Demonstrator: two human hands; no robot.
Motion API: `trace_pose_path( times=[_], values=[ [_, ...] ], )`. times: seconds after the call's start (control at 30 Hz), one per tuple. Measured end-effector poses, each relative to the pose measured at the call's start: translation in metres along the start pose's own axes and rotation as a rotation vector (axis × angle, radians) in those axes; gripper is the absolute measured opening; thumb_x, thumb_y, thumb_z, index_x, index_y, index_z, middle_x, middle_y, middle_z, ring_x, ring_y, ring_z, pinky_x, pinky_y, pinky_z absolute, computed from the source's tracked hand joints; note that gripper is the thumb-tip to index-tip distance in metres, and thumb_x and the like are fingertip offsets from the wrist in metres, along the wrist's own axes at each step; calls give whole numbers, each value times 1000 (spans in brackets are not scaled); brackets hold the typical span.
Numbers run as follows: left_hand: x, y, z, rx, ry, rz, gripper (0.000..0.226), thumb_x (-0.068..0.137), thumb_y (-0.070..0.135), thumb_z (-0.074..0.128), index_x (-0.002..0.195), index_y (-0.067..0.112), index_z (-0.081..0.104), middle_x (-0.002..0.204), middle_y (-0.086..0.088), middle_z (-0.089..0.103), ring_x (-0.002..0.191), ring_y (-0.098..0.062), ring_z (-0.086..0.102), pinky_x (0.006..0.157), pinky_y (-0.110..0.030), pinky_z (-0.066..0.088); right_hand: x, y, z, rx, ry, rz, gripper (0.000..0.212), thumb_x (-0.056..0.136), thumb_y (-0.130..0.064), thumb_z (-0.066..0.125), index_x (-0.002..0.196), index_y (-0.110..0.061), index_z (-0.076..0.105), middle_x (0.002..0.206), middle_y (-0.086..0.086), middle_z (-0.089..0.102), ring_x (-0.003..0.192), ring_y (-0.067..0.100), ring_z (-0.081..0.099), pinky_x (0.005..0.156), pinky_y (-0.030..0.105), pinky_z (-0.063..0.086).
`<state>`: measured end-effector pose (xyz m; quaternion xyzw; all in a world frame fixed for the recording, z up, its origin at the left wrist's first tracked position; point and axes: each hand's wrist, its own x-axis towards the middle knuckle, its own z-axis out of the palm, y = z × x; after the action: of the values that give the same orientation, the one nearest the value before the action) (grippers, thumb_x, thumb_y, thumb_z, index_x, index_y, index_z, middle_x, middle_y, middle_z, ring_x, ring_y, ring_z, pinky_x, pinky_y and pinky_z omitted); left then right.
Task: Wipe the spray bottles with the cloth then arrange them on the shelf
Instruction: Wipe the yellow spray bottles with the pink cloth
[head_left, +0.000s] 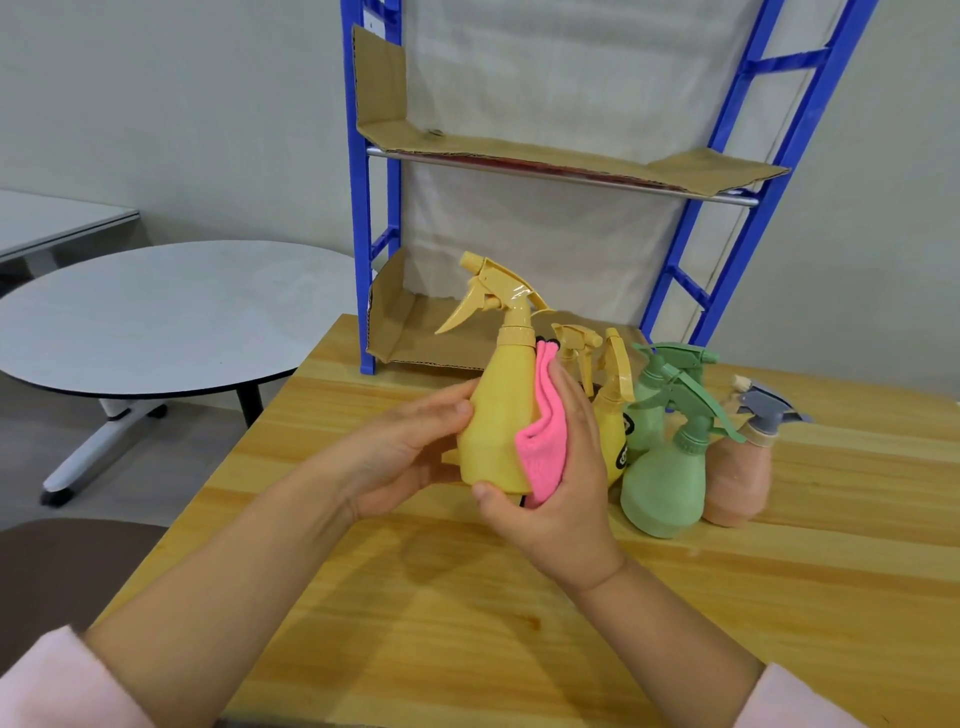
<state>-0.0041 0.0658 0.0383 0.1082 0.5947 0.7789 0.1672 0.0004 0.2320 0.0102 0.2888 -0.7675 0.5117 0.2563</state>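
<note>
My left hand (410, 452) grips a yellow spray bottle (496, 415) by its body, held upright above the wooden table (467, 597). My right hand (550, 483) holds a pink cloth (543, 441) pressed against the bottle's right side. Behind it on the table stand two more yellow spray bottles (613, 415), two green ones (665, 483) and a peach bottle with a grey trigger (740, 478). The blue shelf (363, 208) rises at the table's far edge, its boards lined with cardboard (545, 150).
A round grey table (156, 312) stands to the left, lower than the wooden one. A second grey tabletop (47, 218) is at the far left. The pale wall lies behind the shelf.
</note>
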Motion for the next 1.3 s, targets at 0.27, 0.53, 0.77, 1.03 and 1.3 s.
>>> trace_pose_path(
  times=[0.27, 0.53, 0.77, 1.03, 1.3],
  values=[
    [6, -7, 7, -72, 9, 4, 52, 77, 32, 68, 127, 23, 55, 111, -6, 64, 100, -18, 62, 84, -40, 55, 3, 10, -10, -122, -36, -151, 88, 65, -20, 64, 142, 3, 30, 152, 13, 27, 145, 20, 21, 117, 27, 20],
    [8, -8, 18, -82, 183, 59, 51, 68, 25, 69, 118, 26, 56, 89, -4, 59, 80, -12, 63, 73, -33, 53, 10, 15, -10, -306, -86, -333, 71, 71, -13, 55, 137, 7, 37, 150, 23, 29, 143, 39, 20, 118, 48, 19],
    [10, -6, 24, 78, 256, 50, 43, 84, 38, 59, 123, 21, 58, 99, -3, 64, 84, -12, 62, 64, -26, 53, 7, 20, -7, -308, -65, -236, 88, 71, -29, 75, 142, -5, 30, 152, 12, 24, 145, 27, 20, 118, 37, 19],
    [9, 10, 8, 33, 140, 42, 45, 72, 23, 65, 114, 9, 55, 91, -1, 68, 84, -12, 64, 74, -34, 53, 5, 12, -8, 38, -20, -104, 86, 63, -23, 73, 137, 1, 36, 146, 9, 34, 140, 10, 29, 112, 19, 26],
    [9, 16, 9, 162, 168, 91, 48, 66, 24, 72, 114, 20, 64, 96, 1, 66, 85, -14, 67, 72, -30, 56, 7, 19, -8, -150, -79, -296, 74, 69, -15, 63, 136, 5, 39, 147, 19, 33, 142, 33, 27, 115, 44, 26]
  ],
)
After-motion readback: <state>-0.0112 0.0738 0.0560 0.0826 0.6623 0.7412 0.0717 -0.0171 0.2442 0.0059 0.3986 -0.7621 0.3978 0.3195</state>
